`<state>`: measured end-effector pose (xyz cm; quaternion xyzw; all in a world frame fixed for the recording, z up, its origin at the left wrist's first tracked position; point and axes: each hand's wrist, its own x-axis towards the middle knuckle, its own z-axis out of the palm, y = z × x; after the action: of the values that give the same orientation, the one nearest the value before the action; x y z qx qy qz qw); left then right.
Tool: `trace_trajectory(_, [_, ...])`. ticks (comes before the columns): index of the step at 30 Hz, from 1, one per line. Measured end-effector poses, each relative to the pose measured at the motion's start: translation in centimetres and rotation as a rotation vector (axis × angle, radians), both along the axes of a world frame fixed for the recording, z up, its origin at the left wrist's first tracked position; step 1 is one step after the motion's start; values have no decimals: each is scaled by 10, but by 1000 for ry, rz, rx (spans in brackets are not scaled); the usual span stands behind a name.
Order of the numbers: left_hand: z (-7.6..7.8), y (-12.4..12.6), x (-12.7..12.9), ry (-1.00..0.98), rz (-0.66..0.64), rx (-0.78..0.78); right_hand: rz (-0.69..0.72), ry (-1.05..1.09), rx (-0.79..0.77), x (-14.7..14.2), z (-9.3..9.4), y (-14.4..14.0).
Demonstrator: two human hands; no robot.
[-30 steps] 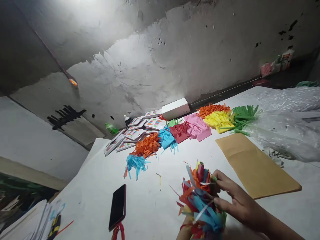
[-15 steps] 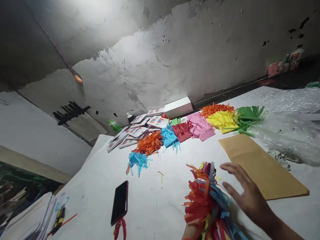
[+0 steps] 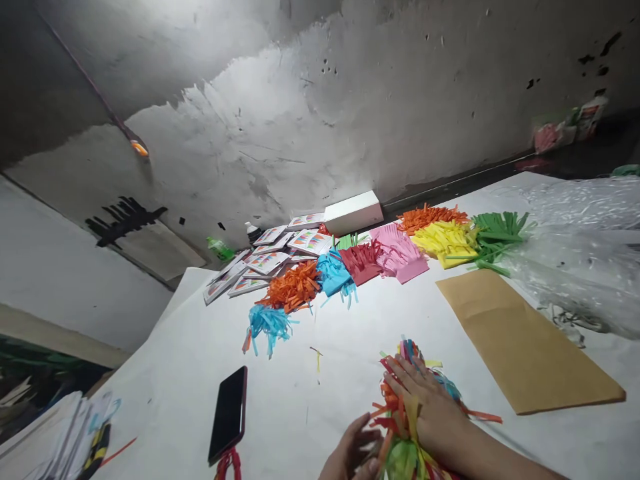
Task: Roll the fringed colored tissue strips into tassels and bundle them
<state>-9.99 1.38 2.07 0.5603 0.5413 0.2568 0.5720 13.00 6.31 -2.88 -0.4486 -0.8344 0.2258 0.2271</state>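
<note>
the right hand (image 3: 430, 403) lies flat, fingers spread, on a multicoloured bunch of fringed paper strips (image 3: 407, 427), pinning it to the white table (image 3: 300, 407) so it can't spring apart. the left hand (image 3: 350, 457) steadies its near edge, fingers loose.

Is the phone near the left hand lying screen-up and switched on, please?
Screen-up, apparently off: the phone lies flat on the white table with its glass dark and showing nothing.

Head view, steeply down, near table (image 3: 280, 413)
</note>
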Motion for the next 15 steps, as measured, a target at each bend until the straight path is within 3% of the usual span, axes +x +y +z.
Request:
trace_trajectory(2, [2,0,-11,5,99,84,-2,21,-25,-2,-5,-2])
trace_trajectory(5, [10,7,7,104,140,275,12,74,-62,-1,-6,1])
trace_trajectory(8, [10,16,49,290,-29,498,27,165,-83,10,-1,8])
trace_trajectory(11, [-8,21,87,513,-209,725,-30,280,-61,30,12,8])
trace_trajectory(15, [-34,33,101,782,-382,897,-173,348,71,66,35,-26])
